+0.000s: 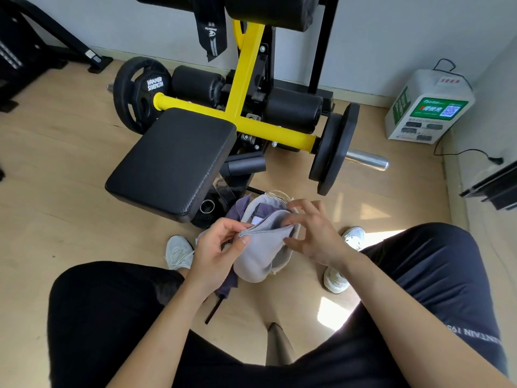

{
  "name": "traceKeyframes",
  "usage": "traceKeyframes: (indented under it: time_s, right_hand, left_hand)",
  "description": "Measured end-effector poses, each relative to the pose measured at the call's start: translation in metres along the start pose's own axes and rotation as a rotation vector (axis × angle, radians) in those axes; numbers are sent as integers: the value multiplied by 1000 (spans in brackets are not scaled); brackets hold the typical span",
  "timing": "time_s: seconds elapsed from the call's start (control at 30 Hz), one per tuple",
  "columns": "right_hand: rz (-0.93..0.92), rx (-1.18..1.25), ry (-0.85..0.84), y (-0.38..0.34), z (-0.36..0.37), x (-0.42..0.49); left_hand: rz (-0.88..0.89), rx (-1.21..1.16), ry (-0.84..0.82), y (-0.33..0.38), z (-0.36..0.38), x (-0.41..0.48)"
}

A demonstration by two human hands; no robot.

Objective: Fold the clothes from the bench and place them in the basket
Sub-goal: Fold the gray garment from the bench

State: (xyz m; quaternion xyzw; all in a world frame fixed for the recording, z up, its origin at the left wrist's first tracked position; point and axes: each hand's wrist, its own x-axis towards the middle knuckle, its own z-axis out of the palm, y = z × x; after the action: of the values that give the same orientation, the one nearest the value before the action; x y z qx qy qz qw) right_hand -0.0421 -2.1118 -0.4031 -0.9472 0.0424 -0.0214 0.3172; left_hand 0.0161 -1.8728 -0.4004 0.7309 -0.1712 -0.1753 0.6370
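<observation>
The left hand (221,249) pinches the grey cloth (258,254) over the basket (280,195); the right hand (314,233), spread, touches its other end, grip unclear.

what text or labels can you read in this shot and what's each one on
"HAMMER STRENGTH": on the black weight plate.
"NTAIN 19": upside down on the dark shorts, with further characters cut off at both ends.
White box: green label with a QR code, and red marks on top, all too small to read.
Black strap: a pale logo, too blurred to read.
</observation>
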Motion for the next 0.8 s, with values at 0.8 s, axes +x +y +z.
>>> traceKeyframes:
  time_s: [0.8]
  right_hand:
    - [52, 625, -82, -27, 0, -8]
  left_hand:
    - [154, 551, -43, 4, 12, -4]
